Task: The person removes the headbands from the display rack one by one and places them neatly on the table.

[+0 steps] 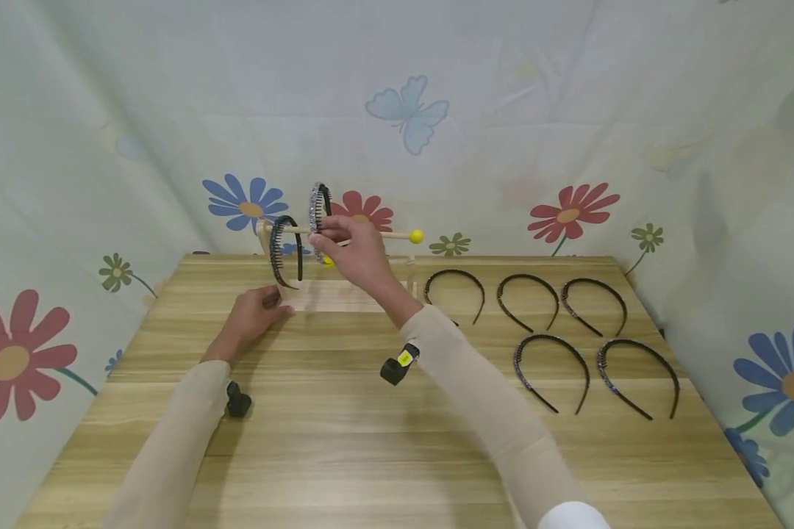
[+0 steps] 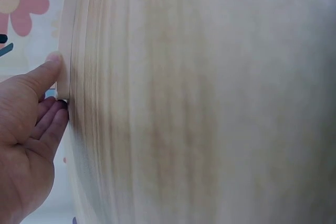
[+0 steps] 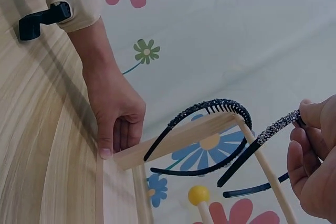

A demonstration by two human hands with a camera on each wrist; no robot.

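My right hand (image 1: 364, 257) pinches a headband (image 1: 315, 209) with a silver glittery band and inner teeth. Its arch stands above the rod (image 1: 397, 235) of a wooden rack, and its legs appear to straddle the rod. Left of it, a dark beaded headband (image 1: 276, 253) hangs on the same rod near the upright; it shows in the right wrist view too. With thumb and fingers, my left hand (image 1: 251, 316) grips the left end of the rack's base (image 1: 331, 297). The left wrist view shows this hand (image 2: 26, 129) at the wooden edge.
Several more headbands (image 1: 572, 371) lie in two rows on the right of the wooden table (image 1: 317, 441). A yellow ball (image 1: 416, 236) caps the rod's right end; another yellow ball (image 3: 199, 195) shows lower on the rack. A flowered cloth (image 1: 503, 147) hangs behind.
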